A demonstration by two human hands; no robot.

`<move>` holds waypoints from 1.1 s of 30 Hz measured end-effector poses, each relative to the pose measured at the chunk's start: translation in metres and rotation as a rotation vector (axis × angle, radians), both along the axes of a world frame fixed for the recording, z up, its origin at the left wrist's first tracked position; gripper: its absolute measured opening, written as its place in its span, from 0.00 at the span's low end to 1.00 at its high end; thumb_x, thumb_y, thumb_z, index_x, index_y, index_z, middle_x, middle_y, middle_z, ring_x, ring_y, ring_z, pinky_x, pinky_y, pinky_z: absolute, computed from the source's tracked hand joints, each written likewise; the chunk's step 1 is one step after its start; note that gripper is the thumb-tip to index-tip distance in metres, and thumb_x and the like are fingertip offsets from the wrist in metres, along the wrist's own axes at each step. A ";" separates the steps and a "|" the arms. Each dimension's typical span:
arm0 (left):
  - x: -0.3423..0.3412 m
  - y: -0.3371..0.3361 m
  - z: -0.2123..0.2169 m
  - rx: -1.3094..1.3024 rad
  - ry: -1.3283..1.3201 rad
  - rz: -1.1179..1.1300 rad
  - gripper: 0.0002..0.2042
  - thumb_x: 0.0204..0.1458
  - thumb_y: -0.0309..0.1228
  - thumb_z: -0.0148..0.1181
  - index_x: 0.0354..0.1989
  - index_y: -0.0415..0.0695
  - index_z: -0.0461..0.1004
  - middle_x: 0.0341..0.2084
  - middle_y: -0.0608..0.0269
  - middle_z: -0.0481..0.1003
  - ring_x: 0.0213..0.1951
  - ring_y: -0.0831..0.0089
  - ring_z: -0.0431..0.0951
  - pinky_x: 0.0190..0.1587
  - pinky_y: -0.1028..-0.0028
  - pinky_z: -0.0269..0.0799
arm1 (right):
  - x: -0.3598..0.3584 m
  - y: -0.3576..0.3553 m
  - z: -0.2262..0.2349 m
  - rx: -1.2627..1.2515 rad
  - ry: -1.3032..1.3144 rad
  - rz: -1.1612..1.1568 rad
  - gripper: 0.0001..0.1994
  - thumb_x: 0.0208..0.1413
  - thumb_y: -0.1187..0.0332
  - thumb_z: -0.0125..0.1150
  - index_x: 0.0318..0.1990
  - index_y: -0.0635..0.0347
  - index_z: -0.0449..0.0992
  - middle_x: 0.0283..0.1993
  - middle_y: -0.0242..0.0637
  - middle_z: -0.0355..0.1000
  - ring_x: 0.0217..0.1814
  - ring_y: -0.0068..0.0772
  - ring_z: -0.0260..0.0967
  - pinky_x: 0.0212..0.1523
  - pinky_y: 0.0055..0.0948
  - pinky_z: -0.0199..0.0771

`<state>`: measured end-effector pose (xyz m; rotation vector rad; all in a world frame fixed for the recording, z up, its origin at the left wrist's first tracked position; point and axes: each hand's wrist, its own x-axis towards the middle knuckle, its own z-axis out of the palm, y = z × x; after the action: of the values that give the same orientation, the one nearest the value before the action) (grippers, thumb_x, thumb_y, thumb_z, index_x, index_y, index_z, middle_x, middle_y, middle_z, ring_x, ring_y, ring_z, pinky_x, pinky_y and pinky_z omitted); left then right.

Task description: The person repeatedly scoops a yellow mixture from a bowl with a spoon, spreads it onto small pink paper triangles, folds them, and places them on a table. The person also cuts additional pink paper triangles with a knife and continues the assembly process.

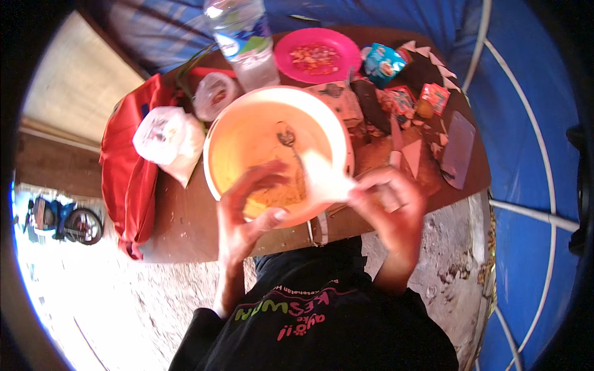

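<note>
A big cream-orange basin [216,139] stands at the table's front, with a yellowish crumbly mix [278,195] in its bottom. Against its inner wall leans a metal spoon [286,137], bowl end up. My left hand [244,207] reaches over the basin's near left rim, fingers spread and holding nothing. At the near right rim my right hand [393,201] pinches the narrow end of a whitish, bag-like thing [325,180]. That thing hangs over the basin and is blurred and overexposed, so its kind is unclear.
Left of the basin are a bag of white powder [170,142], a small clear bag [215,96] and red cloth [130,167]. Behind stand a water bottle [247,52] and a pink plate [284,55] of chopped food. A knife [395,139] and packets [383,63] lie right.
</note>
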<state>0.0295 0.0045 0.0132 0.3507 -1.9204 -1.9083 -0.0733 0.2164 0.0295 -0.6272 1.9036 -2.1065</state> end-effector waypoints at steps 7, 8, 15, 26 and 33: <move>0.021 -0.026 -0.017 0.194 -0.014 0.307 0.07 0.59 0.27 0.59 0.38 0.35 0.80 0.33 0.58 0.83 0.36 0.74 0.81 0.47 0.73 0.73 | -0.009 -0.032 -0.012 0.197 0.178 -0.116 0.06 0.55 0.73 0.70 0.39 0.61 0.80 0.36 0.32 0.79 0.39 0.21 0.74 0.44 0.25 0.74; 0.023 -0.036 -0.020 0.189 0.009 0.366 0.08 0.60 0.27 0.59 0.41 0.34 0.79 0.35 0.56 0.83 0.37 0.73 0.81 0.48 0.72 0.74 | -0.022 -0.025 -0.016 0.358 0.266 -0.349 0.08 0.56 0.68 0.70 0.40 0.61 0.80 0.36 0.33 0.78 0.39 0.23 0.74 0.44 0.26 0.74; 0.015 -0.071 -0.042 0.185 0.250 0.562 0.06 0.58 0.22 0.62 0.43 0.37 0.77 0.37 0.62 0.81 0.39 0.79 0.79 0.47 0.78 0.72 | -0.049 0.038 -0.066 1.020 0.122 -0.449 0.18 0.53 0.63 0.72 0.45 0.66 0.77 0.41 0.45 0.81 0.40 0.41 0.79 0.45 0.38 0.77; -0.023 -0.061 -0.060 0.240 0.260 0.427 0.09 0.60 0.24 0.63 0.46 0.35 0.77 0.42 0.60 0.82 0.41 0.81 0.79 0.48 0.78 0.72 | -0.016 0.028 0.029 0.410 0.154 -0.254 0.13 0.63 0.75 0.55 0.54 0.65 0.77 0.41 0.39 0.79 0.35 0.24 0.74 0.35 0.24 0.74; -0.023 -0.060 -0.058 0.225 0.207 0.468 0.07 0.60 0.24 0.64 0.43 0.35 0.77 0.37 0.65 0.81 0.40 0.82 0.77 0.47 0.79 0.72 | -0.030 -0.067 0.018 0.711 0.223 0.448 0.11 0.62 0.72 0.61 0.47 0.70 0.81 0.40 0.44 0.83 0.42 0.27 0.79 0.46 0.26 0.76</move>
<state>0.0060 -0.0558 -0.0447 0.5861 -1.3495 -1.7615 -0.1029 0.1490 0.0474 -1.0076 2.1706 -1.0267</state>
